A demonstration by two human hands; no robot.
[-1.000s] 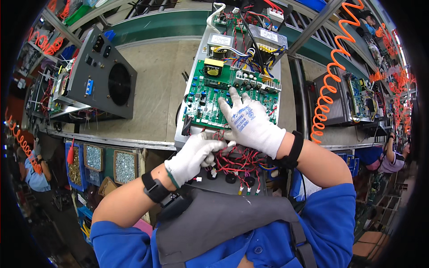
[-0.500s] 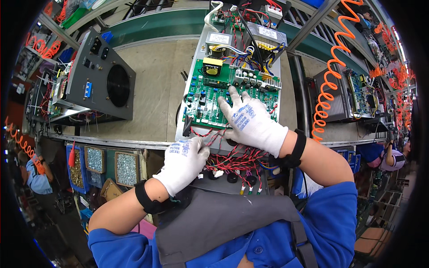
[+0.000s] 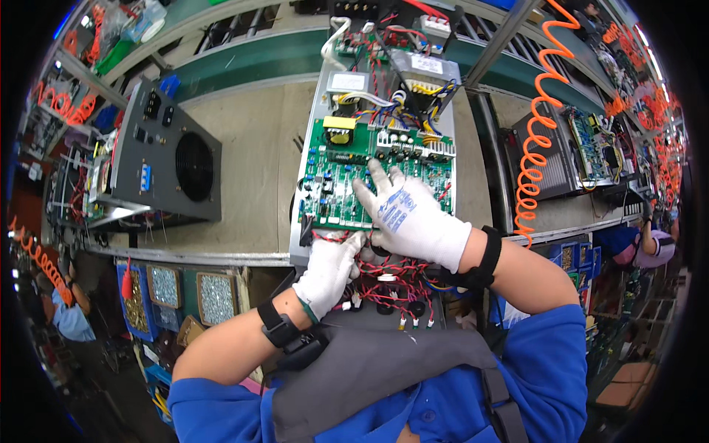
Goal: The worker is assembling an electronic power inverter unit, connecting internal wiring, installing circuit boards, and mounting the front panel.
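Note:
A green circuit board (image 3: 332, 181) full of small parts lies on a metal chassis plate (image 3: 452, 133) in front of me. My right hand (image 3: 417, 221), in a white glove, rests palm down over its right half, fingers spread on the components. At the board's near edge my left hand (image 3: 329, 273), gloved too, has its fingers bent together on thin red-and-black wires (image 3: 331, 236); its fingertips are partly hidden. More red-and-black wires (image 3: 384, 292) with small connectors spread over the dark panel between my hands and my apron.
A grey housing with a round fan grille (image 3: 195, 164) stands at the left, and another opened unit (image 3: 546, 151) at the right. Orange coiled hoses (image 3: 533, 155) hang on the right. Trays of screws (image 3: 216, 298) sit lower left. Behind runs a green conveyor (image 3: 244, 55).
My left hand has moved up and right to the board's near edge, among the wires. The right hand stays spread on the board. The whole view has shifted slightly.

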